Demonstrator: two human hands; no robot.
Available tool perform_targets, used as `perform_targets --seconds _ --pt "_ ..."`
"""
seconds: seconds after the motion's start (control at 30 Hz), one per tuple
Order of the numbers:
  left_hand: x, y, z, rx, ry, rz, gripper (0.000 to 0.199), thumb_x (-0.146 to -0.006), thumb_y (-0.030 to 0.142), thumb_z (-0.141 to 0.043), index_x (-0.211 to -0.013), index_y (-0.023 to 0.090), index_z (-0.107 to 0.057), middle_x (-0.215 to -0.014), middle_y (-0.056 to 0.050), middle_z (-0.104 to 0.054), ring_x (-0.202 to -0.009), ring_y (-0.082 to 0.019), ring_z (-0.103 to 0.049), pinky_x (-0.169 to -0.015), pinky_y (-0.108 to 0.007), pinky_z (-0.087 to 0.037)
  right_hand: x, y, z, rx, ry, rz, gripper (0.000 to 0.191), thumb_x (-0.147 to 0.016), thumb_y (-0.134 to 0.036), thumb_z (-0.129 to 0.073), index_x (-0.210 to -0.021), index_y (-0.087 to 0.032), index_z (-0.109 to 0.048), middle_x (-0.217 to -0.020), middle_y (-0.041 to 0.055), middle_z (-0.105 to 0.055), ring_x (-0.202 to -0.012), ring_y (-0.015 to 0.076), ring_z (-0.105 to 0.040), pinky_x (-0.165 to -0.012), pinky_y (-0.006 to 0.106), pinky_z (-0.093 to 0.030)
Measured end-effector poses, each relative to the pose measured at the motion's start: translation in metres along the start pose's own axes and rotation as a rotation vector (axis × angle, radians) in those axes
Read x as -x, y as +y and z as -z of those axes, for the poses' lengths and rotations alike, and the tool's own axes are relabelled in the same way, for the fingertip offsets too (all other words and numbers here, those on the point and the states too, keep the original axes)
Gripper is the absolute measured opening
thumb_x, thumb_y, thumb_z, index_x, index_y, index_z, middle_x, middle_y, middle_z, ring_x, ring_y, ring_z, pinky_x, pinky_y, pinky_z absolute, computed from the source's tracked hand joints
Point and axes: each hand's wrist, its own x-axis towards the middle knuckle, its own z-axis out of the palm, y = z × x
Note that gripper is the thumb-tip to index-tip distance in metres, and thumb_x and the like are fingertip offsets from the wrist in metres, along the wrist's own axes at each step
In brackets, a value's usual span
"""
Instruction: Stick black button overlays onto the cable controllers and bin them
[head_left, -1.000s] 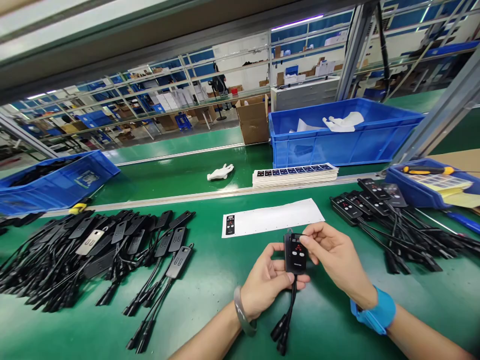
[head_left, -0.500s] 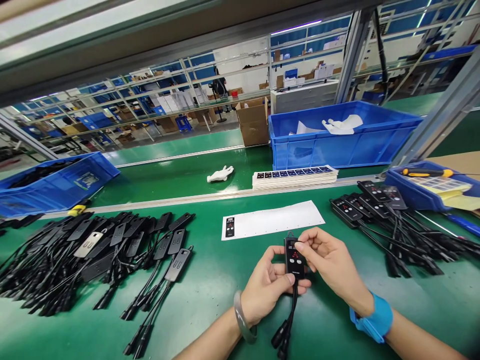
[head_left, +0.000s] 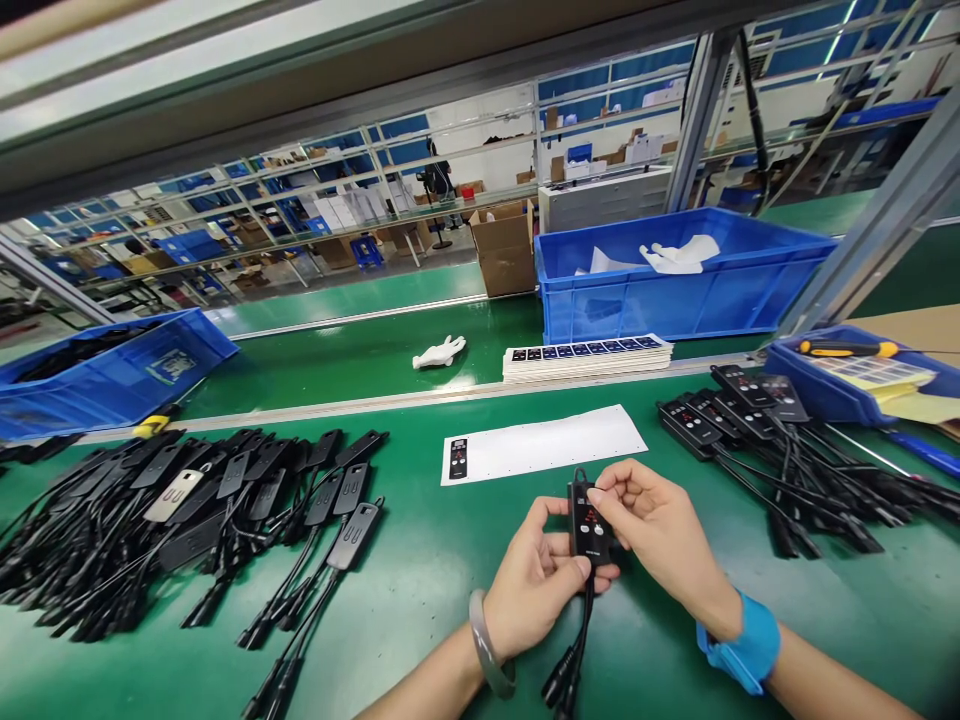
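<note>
One label (head_left: 591, 540) now lined up on its black box (head_left: 575, 522)

Your left hand (head_left: 541, 580) grips the black box, thumb on its lower end, just on your side of the white sheet (head_left: 551, 443). Your right hand (head_left: 656, 525) pinches the label's upper corner against it. A second ago the label sat off to the right; now its edges follow the box, so this placement looks nearly settled. One spare label (head_left: 458, 459) remains at the sheet's left end; labelled boxes (head_left: 688, 424) lie right of the sheet.

Bright overall, far background perhaps soft
</note>
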Motion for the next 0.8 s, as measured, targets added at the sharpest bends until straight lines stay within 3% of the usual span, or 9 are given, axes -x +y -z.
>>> perform_targets --seconds 0.13,0.3,0.47,0.63,0.7,0.8 --pt "0.0 0.0 0.0 -0.025 0.004 -0.017 0.051 -0.074 0.041 -0.072 -0.102 0.017 -0.037 -0.082 -0.006 -0.067 -0.078 -0.018 -0.067 -0.073 -0.029 -0.05 -0.001 0.005 0.0 0.032 0.01 0.001 0.024 -0.077 -0.039 -0.066 -0.076 -0.018 -0.054 -0.058 -0.004 -0.05 -0.046 0.0081 -0.043 -0.041 0.02 -0.035" --pt "-0.001 0.0 0.003 0.022 -0.011 0.012 0.051 -0.071 0.037 -0.074 -0.1 0.018 -0.037 -0.092 -0.01 -0.067 -0.08 -0.022 -0.068 -0.075 -0.034 -0.052 -0.006 0.015 0.003 0.052 0.006 0.0 0.043 -0.077 -0.038 -0.065 -0.111 -0.022 -0.045 -0.066 -0.0055 -0.048 -0.058 0.0124 -0.05 -0.048 0.021 -0.043" --pt "-0.003 0.002 0.007 0.124 0.032 0.016 0.036 -0.08 0.041 -0.061 -0.095 0.017 -0.04 -0.082 -0.007 -0.068 -0.073 -0.023 -0.069 -0.068 -0.036 -0.054 0.0 0.021 -0.002 0.145 -0.242 -0.054 0.048 -0.08 -0.037 -0.06 -0.122 -0.023 -0.044 -0.093 0.0031 -0.056 -0.073 0.0168 -0.057 -0.056 0.026 -0.05" --pt "-0.006 0.005 0.009 0.141 0.125 -0.004 0.026 -0.087 0.042 -0.051 -0.089 0.017 -0.041 -0.081 -0.006 -0.067 -0.072 -0.02 -0.068 -0.06 -0.027 -0.053 0.008 0.021 -0.006 0.186 -0.393 -0.006 0.089 -0.068 -0.028 -0.072 -0.143 -0.026 -0.024 -0.135 0.0088 -0.044 -0.105 0.0252 -0.056 -0.081 0.034 -0.052" --pt "-0.007 0.004 0.01 0.125 0.139 -0.003 0.028 -0.087 0.043 -0.052 -0.089 0.018 -0.041 -0.081 -0.006 -0.067 -0.072 -0.02 -0.068 -0.059 -0.027 -0.054 0.008 0.021 -0.005 0.17 -0.413 0.009 0.085 -0.074 -0.031 -0.066 -0.146 -0.025 -0.02 -0.14 0.008 -0.041 -0.114 0.0255 -0.051 -0.092 0.037 -0.047" --pt "-0.01 0.0 0.01 0.052 0.146 -0.022 0.037 -0.083 0.048 -0.055 -0.096 0.018 -0.038 -0.077 -0.005 -0.067 -0.067 -0.02 -0.068 -0.059 -0.029 -0.055 0.005 0.02 -0.003 0.198 -0.373 0.044 0.057 -0.091 -0.038 -0.042 -0.144 -0.022 -0.028 -0.142 0.0068 -0.041 -0.125 0.0233 -0.042 -0.103 0.039 -0.037"
